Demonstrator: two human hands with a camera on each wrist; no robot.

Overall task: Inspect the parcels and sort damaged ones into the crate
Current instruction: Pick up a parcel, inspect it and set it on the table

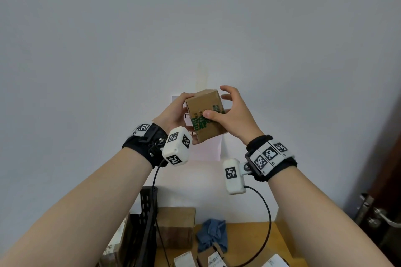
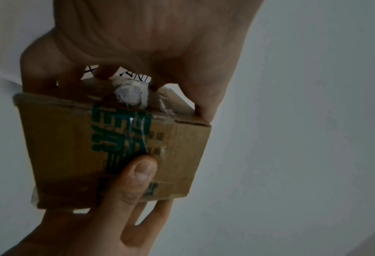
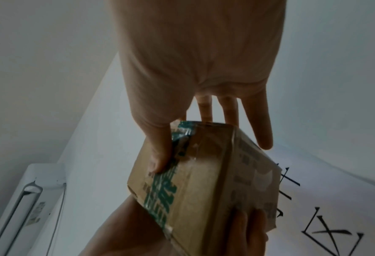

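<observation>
I hold a small brown cardboard parcel (image 1: 204,118) with green printed tape up in front of the wall. My left hand (image 1: 174,112) grips its left side and underside. My right hand (image 1: 233,112) pinches it, the thumb on the taped front face and the fingers behind. In the left wrist view one end of the parcel (image 2: 107,149) is torn open and crumpled white material (image 2: 131,95) pokes out. The right wrist view shows the parcel (image 3: 206,181) with wrinkled tape along an edge. The black crate (image 1: 145,221) stands low on the left.
On the wooden table (image 1: 251,243) below sit a larger brown box (image 1: 175,227), a blue cloth (image 1: 213,234) and several small labelled parcels (image 1: 209,260). A labelled box (image 1: 115,247) shows left of the crate's wall. A door with a metal handle (image 1: 379,217) is at the right.
</observation>
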